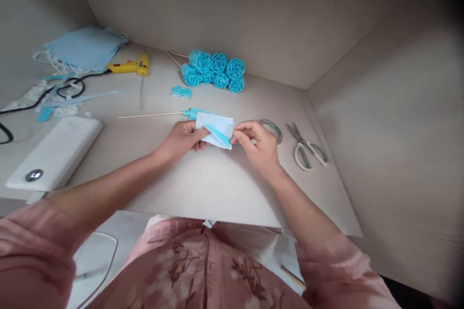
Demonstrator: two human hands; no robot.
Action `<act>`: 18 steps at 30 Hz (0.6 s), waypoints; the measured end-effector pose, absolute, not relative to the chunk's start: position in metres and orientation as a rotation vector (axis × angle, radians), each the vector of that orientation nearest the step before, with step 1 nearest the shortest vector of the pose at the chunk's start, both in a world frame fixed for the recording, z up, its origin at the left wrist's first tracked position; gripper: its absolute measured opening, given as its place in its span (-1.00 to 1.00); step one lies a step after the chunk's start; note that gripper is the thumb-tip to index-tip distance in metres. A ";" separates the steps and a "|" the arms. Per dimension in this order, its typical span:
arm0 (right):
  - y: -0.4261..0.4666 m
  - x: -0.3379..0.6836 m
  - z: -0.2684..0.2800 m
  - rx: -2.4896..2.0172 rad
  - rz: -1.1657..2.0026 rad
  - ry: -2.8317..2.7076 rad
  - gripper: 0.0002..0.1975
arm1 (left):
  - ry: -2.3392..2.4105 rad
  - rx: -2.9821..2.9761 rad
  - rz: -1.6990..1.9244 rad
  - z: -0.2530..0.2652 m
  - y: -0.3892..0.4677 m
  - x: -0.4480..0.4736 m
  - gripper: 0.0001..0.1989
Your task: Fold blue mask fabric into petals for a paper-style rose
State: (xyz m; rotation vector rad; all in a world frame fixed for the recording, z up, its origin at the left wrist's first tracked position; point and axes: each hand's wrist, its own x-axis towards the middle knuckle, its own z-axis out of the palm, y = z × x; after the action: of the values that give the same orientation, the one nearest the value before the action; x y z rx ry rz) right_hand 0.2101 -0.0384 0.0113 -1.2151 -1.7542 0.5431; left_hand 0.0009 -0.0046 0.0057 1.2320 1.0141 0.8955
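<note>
Between my two hands is a folded piece of face mask fabric (214, 128), white outside with a light blue fold showing. My left hand (186, 136) grips its left end, thumb on top and fingers beneath. At the right edge, the thumb and fingertips of my right hand (255, 142) pinch the fabric. Just behind it, a thin wooden stick (150, 116) with blue material wrapped at one end lies on the table, partly hidden by the fabric. Two small blue cut pieces (181, 91) rest farther back.
Blue rosettes on sticks (218, 70) lie at the back. Left are a yellow glue gun (135, 64), stacked masks (83, 47), scraps (45, 104) and a white power bank (56, 152). A wire coil (275, 130) and scissors (306, 147) lie right. Panels (380, 106) enclose the table.
</note>
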 end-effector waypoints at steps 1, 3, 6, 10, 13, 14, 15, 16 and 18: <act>-0.038 0.210 0.011 -1.260 0.551 -1.707 -0.88 | 1.012 1.233 0.895 0.005 -0.005 0.001 -0.68; -0.036 0.210 0.009 -1.321 0.539 -1.663 -0.88 | 1.010 1.241 0.893 0.004 -0.004 0.001 -0.66; -0.032 0.210 0.007 -1.355 0.528 -1.655 -0.90 | 1.014 1.258 0.894 0.002 -0.005 0.001 -0.67; -0.032 0.210 0.006 -1.341 0.521 -1.661 -0.92 | 1.014 1.271 0.886 0.003 -0.005 0.001 -0.68; -0.033 0.209 0.006 -1.344 0.524 -1.659 -0.90 | 1.016 1.271 0.883 0.004 -0.006 0.001 -0.68; -0.034 0.209 0.006 -1.344 0.524 -1.657 -0.90 | 1.017 1.270 0.884 0.004 -0.006 0.001 -0.68; -0.034 0.209 0.007 -1.342 0.522 -1.658 -0.89 | 1.017 1.268 0.885 0.004 -0.006 0.001 -0.68; -0.034 0.209 0.007 -1.340 0.515 -1.662 -0.89 | 1.017 1.264 0.889 0.004 -0.006 0.001 -0.67; -0.034 0.209 0.008 -1.321 0.470 -1.682 -0.90 | 1.016 1.257 0.894 0.004 -0.005 0.001 -0.67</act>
State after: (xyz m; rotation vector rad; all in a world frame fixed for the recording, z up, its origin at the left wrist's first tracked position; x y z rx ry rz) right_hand 0.2090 -0.0341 0.0076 -1.3207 -1.6816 0.4696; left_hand 0.0013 -0.0053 0.0041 1.2570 1.0160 0.8940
